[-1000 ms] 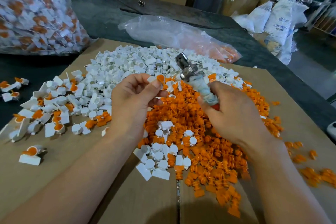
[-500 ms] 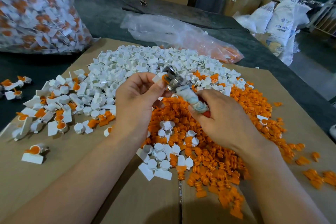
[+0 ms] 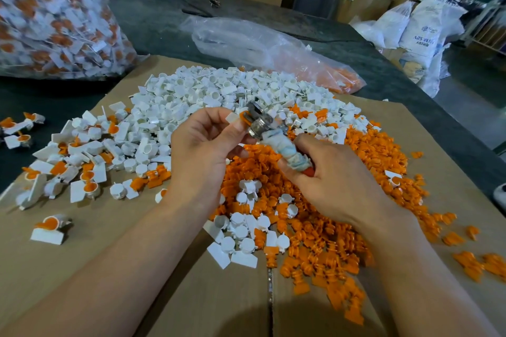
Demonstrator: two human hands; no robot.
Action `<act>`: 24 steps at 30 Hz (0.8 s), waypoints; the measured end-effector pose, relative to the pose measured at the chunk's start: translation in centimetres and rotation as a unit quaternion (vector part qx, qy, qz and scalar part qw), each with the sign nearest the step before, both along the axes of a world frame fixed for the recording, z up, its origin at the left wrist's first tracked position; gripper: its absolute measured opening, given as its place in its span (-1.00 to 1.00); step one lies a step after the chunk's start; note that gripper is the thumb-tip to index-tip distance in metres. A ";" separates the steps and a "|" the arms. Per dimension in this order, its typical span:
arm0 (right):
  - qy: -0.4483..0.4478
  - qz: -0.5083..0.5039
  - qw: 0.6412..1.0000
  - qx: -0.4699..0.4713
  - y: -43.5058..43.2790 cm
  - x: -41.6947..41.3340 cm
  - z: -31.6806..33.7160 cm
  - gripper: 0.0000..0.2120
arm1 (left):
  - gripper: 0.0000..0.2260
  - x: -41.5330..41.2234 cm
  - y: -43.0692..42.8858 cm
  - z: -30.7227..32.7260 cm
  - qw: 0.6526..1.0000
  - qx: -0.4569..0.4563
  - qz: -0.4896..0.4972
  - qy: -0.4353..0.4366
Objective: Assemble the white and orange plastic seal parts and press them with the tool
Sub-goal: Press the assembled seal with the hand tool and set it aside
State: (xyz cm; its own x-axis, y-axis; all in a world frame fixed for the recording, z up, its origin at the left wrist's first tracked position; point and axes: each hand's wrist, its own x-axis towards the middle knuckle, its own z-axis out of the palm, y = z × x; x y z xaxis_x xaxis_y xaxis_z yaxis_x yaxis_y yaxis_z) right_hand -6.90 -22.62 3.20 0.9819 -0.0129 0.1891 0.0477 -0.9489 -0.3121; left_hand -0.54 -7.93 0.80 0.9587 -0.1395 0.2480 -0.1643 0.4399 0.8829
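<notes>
My left hand [image 3: 204,145] pinches a white seal part with an orange insert [image 3: 237,118] between thumb and fingers. My right hand [image 3: 335,180] grips the pressing tool [image 3: 273,134] by its cloth-wrapped handle. The tool's metal head touches the orange insert. Under both hands a heap of loose white parts [image 3: 219,96] and a heap of orange parts [image 3: 328,227] lie on the cardboard sheet [image 3: 109,254].
Assembled white-and-orange seals [image 3: 82,172] lie scattered at the left. A big clear bag of finished seals [image 3: 54,16] stands at the far left, a flatter plastic bag [image 3: 268,49] behind the heaps. The dark table edge runs along the right.
The tool's head has swung left and down from above the pile onto the part in my left hand. Both hands have drawn together.
</notes>
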 end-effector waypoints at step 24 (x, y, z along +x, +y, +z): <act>0.014 0.004 1.000 0.009 0.8 0.5 -0.8 -0.87 | -0.81 0.2 0.1 -0.1 0.999 -0.014 0.003 0.029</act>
